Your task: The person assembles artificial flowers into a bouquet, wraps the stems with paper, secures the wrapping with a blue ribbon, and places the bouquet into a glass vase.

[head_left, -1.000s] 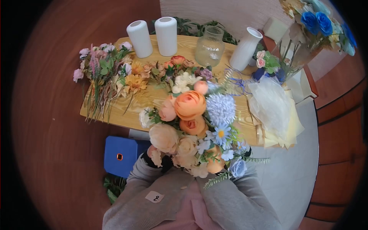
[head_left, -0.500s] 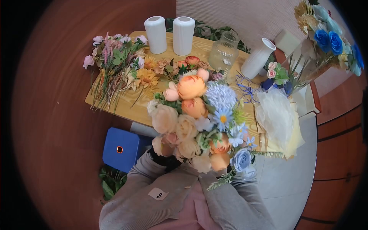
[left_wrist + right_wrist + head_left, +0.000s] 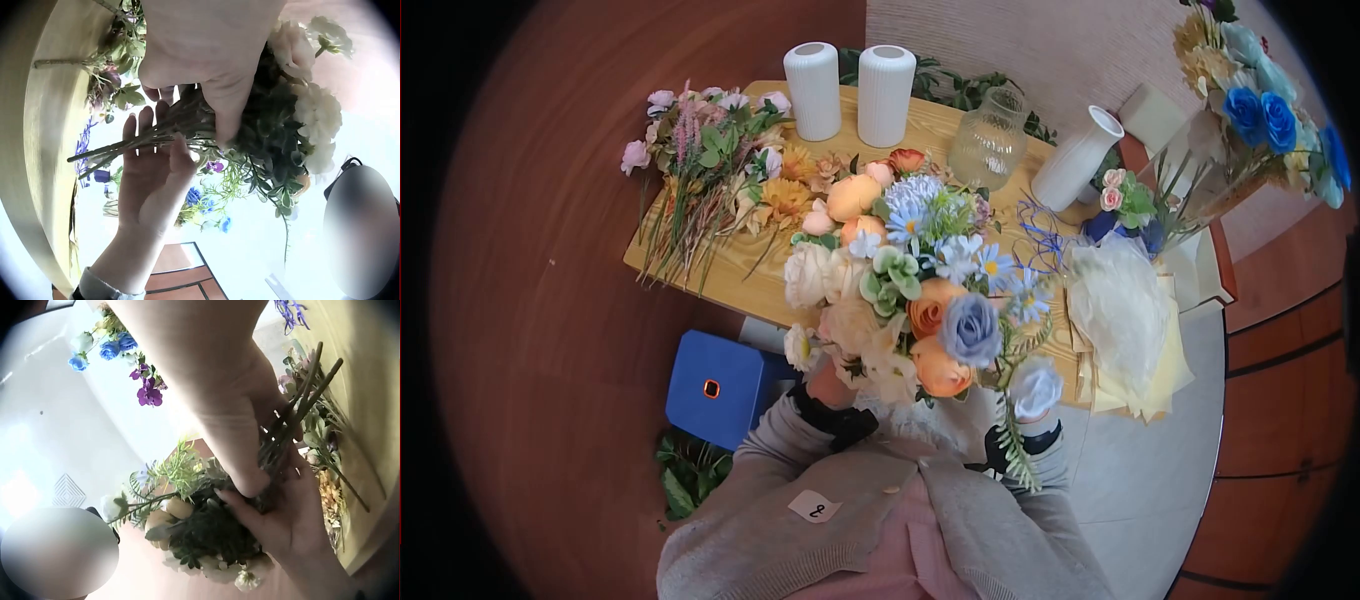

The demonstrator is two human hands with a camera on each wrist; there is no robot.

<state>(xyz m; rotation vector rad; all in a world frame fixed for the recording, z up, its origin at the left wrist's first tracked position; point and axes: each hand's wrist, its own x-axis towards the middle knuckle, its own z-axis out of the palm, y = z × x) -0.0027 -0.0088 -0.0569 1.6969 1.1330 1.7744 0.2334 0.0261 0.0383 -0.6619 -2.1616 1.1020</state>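
Flowers in peach, cream, orange and pale blue make up the bouquet (image 3: 900, 290), held up in front of the person's chest by the near edge of the wooden table (image 3: 932, 120). Below the blooms, the left hand (image 3: 200, 56) grips the bare stems (image 3: 115, 149), thumb laid along one side and fingers bent behind them. The right hand (image 3: 153, 187) is on that same bundle, its thumb against the stems and its fingers slightly apart at the far side; how firmly either one squeezes, I can't tell. The stem ends stick out past both hands, toward the tabletop.

Over on the table, two ribbed white vases (image 3: 887, 97) stand side by side, near a glass vase (image 3: 990, 140) and a flared white vase (image 3: 1075, 160). Loose flowers (image 3: 710, 150) lie at the person's left, blue ribbon (image 3: 1040, 235) and pale wrapping sheets (image 3: 1115, 310) at the right
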